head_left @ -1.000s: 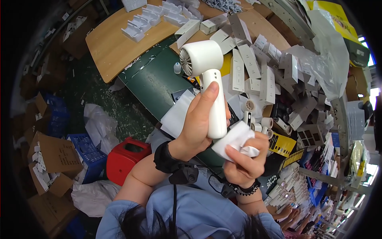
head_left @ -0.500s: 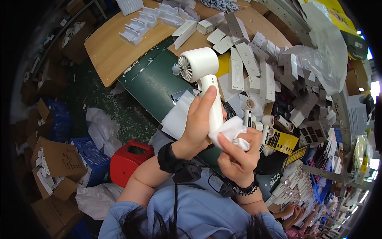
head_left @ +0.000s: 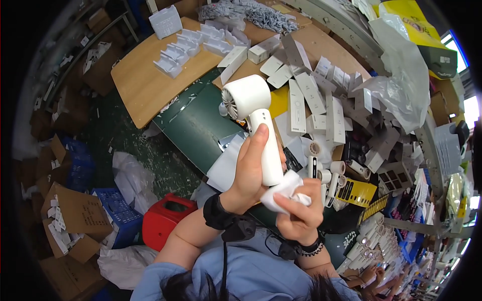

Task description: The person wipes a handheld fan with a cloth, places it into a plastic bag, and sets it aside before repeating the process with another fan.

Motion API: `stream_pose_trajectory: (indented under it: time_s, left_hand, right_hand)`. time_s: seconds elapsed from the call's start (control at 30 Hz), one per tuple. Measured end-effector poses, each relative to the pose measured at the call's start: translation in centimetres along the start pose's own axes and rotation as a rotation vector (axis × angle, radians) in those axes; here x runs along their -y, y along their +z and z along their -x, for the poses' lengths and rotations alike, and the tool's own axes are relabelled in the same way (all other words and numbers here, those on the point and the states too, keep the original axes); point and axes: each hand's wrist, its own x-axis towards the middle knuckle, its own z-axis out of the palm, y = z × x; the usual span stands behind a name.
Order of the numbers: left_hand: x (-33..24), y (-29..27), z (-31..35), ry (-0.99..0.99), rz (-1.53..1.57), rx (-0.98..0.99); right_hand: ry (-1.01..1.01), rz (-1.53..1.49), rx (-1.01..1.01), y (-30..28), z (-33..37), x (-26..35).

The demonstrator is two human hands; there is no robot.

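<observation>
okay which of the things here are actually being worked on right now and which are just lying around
In hand:
white handheld fan, gripped by the left hand
white cloth, pressed to the fan's handle by the right hand

Lying about:
flat white boxes
red bin
blue crates
clear plastic bag

You hold the white handheld fan [head_left: 256, 125] upright by its handle, with a crumpled white cloth [head_left: 284, 190] touching its base.

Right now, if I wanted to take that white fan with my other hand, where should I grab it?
Probably the bare upper handle of the fan, just under its round head, coming from the right: the left hand wraps the left side lower down.
</observation>
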Motion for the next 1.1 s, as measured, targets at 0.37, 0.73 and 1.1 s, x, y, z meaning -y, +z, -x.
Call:
stream_pose_trajectory:
  time_s: [0.37,0.73,1.1]
  left_hand:
    - [1.3,1.8,0.9,-0.027,-0.069,-0.183]
    - [1.4,-1.4,-0.8,-0.148,0.105,0.059]
    - [0.7,-0.8,0.0,-0.121,0.136,0.141]
  right_hand:
    - [-0.017,0.067,-0.039,0.5,-2.1,-0.7]
    - [0.150,-0.131,-0.073,0.6,-1.3,-2.9]
    - [0.512,-0.800,-0.312,0.5,3.1,-5.4]
